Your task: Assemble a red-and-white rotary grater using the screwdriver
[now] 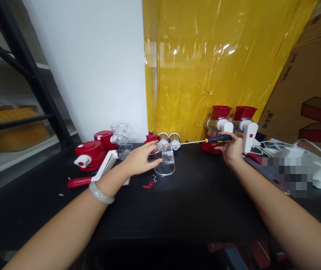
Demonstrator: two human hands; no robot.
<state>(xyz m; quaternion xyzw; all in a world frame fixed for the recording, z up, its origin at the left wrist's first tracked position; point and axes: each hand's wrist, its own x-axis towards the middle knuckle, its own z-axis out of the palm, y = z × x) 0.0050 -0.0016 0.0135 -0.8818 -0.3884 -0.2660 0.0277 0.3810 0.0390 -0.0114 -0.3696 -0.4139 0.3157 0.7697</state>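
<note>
My left hand [142, 159] is closed around a clear plastic grater body [167, 155] that stands on its round clear base on the black table. In my right hand [232, 150] is a screwdriver [218, 138] with a black and yellow handle, held level. Its long shaft points left, and the tip meets the right side of the clear body; the exact contact is too small to make out. Just in front of the base lie small red pieces [148, 185] and several screws [155, 179]. Two metal grater drums [174, 138] stand behind the clear body.
Red parts [90, 154] and a white crank with a red handle [79, 182] lie at left. Two assembled red and white graters [249, 135] stand back right. White cables and adapters [292, 150] crowd the right edge. A yellow plastic sheet [205, 67] hangs behind.
</note>
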